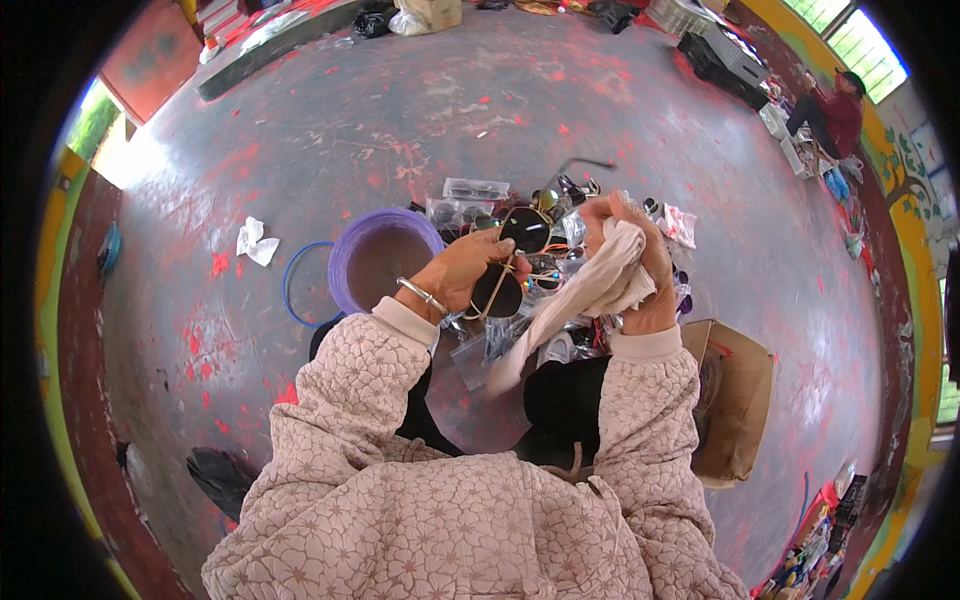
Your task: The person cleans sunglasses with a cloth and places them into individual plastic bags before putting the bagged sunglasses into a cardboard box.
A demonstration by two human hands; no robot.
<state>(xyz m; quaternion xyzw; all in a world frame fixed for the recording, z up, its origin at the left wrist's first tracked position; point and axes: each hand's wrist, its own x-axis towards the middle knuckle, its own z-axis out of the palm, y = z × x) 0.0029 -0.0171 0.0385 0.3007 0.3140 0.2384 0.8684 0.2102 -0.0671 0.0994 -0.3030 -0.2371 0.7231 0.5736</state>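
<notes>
My left hand (480, 266) grips a pair of dark-lensed sunglasses (525, 230) by the middle, with a thin light-coloured temple showing across the lower lens. To its right, my right hand (637, 240) is closed around a crumpled pale cloth (600, 277), whose loose end hangs down toward my knees. The cloth and the sunglasses are apart. Beneath and beyond both hands lies a pile of sunglasses (546, 199), some loose and some in clear plastic sleeves (454, 214). A purple bucket (341, 259) holding murky water stands just left of my left hand.
A blue hoop (289, 289) lies beside the bucket, with a white crumpled tissue (257, 241) further left. At my right stands an open cardboard box (739, 405). A clear-topped case (475, 189) lies behind the pile. Another person (832, 112) sits by the far right wall among crates.
</notes>
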